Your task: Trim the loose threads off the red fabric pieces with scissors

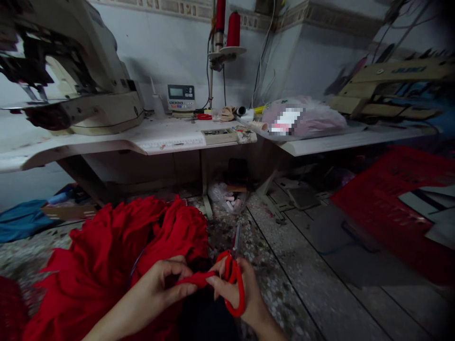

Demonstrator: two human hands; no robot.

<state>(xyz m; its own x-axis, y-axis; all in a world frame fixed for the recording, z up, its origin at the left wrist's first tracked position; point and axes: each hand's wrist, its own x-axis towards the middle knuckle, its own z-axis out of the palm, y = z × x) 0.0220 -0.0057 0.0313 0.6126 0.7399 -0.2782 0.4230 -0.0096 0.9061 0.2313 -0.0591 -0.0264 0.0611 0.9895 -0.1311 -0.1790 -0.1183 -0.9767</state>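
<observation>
Pinch grip, both hands. Left hand [161, 289] holds a narrow strip of red knit fabric [196, 279] between thumb and fingers. Right hand [241, 296] is closed on red-handled steel scissors [232, 277], fingers through the loops, and the strip runs into that hand at the handles. Blades point forward, away from the person, and look closed, but hard to confirm at this angle.

Head view, using the white sewing table [106, 139] as reference. Heap of crumpled red knit fabric [106, 251] is in front of the table, left of the scissors, touching the left forearm. Cream industrial sewing machine [81, 80] is on the table's left end. Digital control box [181, 97] is at the table's back edge, with two red thread cones [233, 29] on a stand behind it. Pink plastic bag [302, 118] with a blurred label lies on the table's right section, next to a tan sewing machine [387, 90]. Clear plastic bag [223, 196] is on the speckled terrazzo floor [284, 284] under the table. Blurred red flat object [391, 213] is right of the table.
</observation>
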